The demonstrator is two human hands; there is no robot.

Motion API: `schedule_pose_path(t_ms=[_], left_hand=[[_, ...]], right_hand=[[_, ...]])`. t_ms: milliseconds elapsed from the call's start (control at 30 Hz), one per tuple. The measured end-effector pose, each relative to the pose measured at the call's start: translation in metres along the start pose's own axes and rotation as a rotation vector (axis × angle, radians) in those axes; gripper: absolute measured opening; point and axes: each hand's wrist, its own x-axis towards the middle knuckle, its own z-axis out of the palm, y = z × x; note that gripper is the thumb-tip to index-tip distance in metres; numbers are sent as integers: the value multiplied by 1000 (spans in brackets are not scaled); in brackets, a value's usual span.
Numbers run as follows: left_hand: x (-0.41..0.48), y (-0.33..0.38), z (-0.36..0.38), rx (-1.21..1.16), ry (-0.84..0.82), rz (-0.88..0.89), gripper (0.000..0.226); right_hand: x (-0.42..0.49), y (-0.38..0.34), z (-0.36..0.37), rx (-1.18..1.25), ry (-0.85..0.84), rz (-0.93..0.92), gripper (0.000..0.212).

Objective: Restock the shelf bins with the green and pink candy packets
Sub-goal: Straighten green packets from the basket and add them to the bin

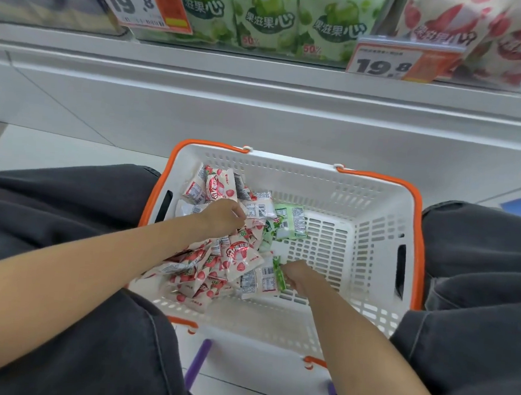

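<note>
Between the person's knees sits a white perforated plastic basket (360,204) with an orange rim. It holds a heap of pink-and-white candy packets (217,265) on its left side, with green candy packets (290,221) just beside them. The left hand (222,216) curls into the heap, its grip unclear. The right hand (301,275) pinches one green packet (278,272). Above, shelved green bags (265,15) read "果滋果心" and "50%", and the price tag (386,61) reads "19.8".

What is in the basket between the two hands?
Pink candy packets, heaped between the left hand and the right hand, which pinches a green candy packet; the head view shows it.
</note>
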Motion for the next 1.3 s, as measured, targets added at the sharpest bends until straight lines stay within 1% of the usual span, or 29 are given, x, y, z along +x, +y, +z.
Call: schedule_pose_path(t_ms=[67,100,167,200,267,367,400,467,533,567,633,667,700,733,767,800,867,900,933,967,1000,1033,1067,1100,1133,1200,1233,1267,1300], left_hand=[[0,-1,0,10,-11,-10,12],[0,-1,0,8,-17,-13,11],[1,-2,0,3,-26,-17,10],[0,-1,0,2,-29,-18,10],[0,0,0,-3,-35,-16,12],[-2,5,-1,25,-50,9,11],[-3,8,-1,34,-51,27,10],[-3,14,-2,23,-51,66,9],[-6,23,-4,-39,-40,65,10],[-9,28,-7,-101,-32,44,17],[-20,39,-14,-308,-61,-66,41],[-27,45,-20,-436,-118,-142,53],[-32,49,-26,-573,-185,-202,65],[-38,54,-30,-704,-235,-236,75],[-42,58,-35,-813,-250,-238,80],[-46,61,-38,-877,-220,-214,82],[-48,65,-45,-918,-113,-128,80],[-48,65,-49,-930,-101,-89,78],[-50,65,-53,-926,-126,-57,77],[-51,65,-57,-909,-163,-18,75],[-53,65,-61,-896,-193,32,70],[-54,66,-65,-908,-198,90,62],[-56,69,-69,-928,-172,158,51],[-56,71,-73,-914,-101,244,40],[-57,74,-78,-825,13,348,29],[-59,77,-92,-510,252,552,15],[-60,79,-99,-399,304,622,14],[-64,81,-106,-371,310,661,15],[-66,83,-111,-403,305,675,18]], right_hand=[[-2,1,0,90,-45,30,14],[-9,0,-1,111,-56,42,12],[-24,-2,-4,100,-74,53,19],[-25,-1,-5,95,-77,45,20],[-34,-4,-10,157,-99,35,11],[-51,-22,-28,252,-162,-17,17],[-59,-32,-38,234,-149,-61,14],[-81,-56,-60,42,-43,-204,6],[-107,-83,-82,-215,95,-377,16],[-124,-97,-90,-276,144,-452,17],[-160,-123,-100,-276,193,-609,11],[-178,-133,-101,-243,199,-689,8],[-197,-142,-99,-212,190,-777,11],[-214,-147,-96,-197,177,-866,13],[-231,-151,-93,-188,170,-930,13],[-243,-153,-90,-183,183,-964,12],[-263,-157,-88,-127,256,-999,10],[-270,-158,-90,-46,302,-992,9],[-275,-159,-92,81,326,-965,10],[-279,-159,-94,231,310,-929,13],[-281,-161,-95,391,246,-886,19],[-285,-162,-97,498,174,-855,24],[-286,-165,-98,541,122,-842,27],[-287,-168,-100,516,99,-847,29],[-288,-171,-102,468,89,-860,29],[-291,-176,-106,322,108,-900,30],[-292,-179,-107,238,103,-927,33],[-294,-181,-106,153,82,-962,33],[-295,-184,-105,60,85,-1002,29]])
